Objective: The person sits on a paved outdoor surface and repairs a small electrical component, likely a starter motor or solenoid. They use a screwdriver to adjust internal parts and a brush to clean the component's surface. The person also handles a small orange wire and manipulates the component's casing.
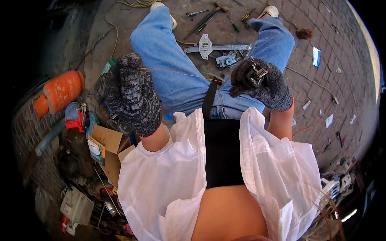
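the gloved left hand (132, 94), fingers curled together, appears to pinch a thin orange wire (177, 71) running right toward the dark screw-shafted part (254, 80) gripped in the right hand (276, 86), seemingly drawing wire out, which calls for steady, gentle tension.

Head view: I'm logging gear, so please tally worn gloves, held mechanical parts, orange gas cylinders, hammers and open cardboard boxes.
Grey knit gloves: 2
Dark part with threaded shaft: 1
Orange gas cylinder: 1
Hammer: 1
Open cardboard box: 1
Total: 6
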Available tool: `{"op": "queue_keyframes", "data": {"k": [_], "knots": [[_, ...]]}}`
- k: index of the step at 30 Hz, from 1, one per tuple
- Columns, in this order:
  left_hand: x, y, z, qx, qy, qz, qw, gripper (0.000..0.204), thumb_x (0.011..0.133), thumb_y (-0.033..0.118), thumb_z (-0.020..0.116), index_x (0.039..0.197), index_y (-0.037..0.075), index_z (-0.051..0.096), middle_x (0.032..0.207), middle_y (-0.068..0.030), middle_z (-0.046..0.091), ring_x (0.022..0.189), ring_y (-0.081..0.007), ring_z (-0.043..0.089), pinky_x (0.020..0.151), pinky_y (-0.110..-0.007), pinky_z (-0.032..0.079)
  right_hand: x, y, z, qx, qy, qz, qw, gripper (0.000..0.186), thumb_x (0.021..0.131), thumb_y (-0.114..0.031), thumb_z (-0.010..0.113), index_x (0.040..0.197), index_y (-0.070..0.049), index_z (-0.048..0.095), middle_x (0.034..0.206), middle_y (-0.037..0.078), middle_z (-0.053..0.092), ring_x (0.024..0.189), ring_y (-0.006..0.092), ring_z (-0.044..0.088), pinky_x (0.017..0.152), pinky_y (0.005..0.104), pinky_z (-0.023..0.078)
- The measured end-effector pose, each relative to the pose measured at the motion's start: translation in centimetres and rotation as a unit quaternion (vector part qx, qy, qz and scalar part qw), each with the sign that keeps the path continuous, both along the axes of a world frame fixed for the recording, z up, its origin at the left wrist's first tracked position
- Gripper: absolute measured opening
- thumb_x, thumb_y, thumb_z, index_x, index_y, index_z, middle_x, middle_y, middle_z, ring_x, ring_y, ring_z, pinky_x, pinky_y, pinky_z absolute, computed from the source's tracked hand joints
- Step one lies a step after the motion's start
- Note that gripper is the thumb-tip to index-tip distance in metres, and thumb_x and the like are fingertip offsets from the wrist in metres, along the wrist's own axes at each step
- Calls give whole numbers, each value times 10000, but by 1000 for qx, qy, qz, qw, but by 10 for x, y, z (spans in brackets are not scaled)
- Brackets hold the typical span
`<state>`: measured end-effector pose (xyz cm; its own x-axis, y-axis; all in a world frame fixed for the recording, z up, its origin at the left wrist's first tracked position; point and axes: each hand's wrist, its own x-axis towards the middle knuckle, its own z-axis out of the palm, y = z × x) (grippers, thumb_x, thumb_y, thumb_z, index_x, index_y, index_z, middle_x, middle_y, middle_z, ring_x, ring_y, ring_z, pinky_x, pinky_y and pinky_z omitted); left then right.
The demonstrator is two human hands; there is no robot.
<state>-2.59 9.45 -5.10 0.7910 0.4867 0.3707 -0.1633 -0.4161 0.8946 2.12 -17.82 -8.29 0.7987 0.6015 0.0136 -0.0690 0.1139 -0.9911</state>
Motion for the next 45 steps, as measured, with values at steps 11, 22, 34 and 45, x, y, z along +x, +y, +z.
{"op": "queue_keyframes", "data": {"k": [11, 22, 34, 45], "knots": [[-37, -7, 0, -127, -88, -135, 979, 250, 781, 90, 608, 992, -40, 575, 948, -155, 615, 765, -240, 615, 736, -333, 518, 12, 19, -8, 334, 330, -330, 819, 214, 850, -161, 547, 1025, -37, 539, 979, 86, 586, 887, 183, 579, 761, 296, 507], [-34, 30, -4, -203, 92, 144, 964, 379, 701, -5, 665, 1065, 12, 560, 1008, -158, 592, 918, -289, 567, 789, -347, 476, 24, -17, -20, 370, 354, -327, 795, 223, 847, -169, 548, 1026, -44, 503, 919, 101, 536, 829, 241, 535, 773, 342, 461], [-10, 74, 12, -274, -78, 52, 957, 323, 829, 119, 535, 1106, -43, 496, 968, -77, 534, 765, -134, 512, 622, -242, 464, 7, -17, -34, 189, 174, 5, 966, 400, 753, -248, 671, 1021, -9, 495, 881, 76, 548, 803, 167, 520, 694, 279, 445], [-40, 82, 47, 219, -139, 79, 963, 219, 792, 26, 608, 1003, -20, 571, 1040, -173, 558, 874, -241, 591, 738, -296, 502, 8, 21, -5, -251, -144, -145, 946, 381, 802, -119, 625, 1127, 10, 474, 998, 59, 558, 842, 132, 538, 744, 269, 451]]}}
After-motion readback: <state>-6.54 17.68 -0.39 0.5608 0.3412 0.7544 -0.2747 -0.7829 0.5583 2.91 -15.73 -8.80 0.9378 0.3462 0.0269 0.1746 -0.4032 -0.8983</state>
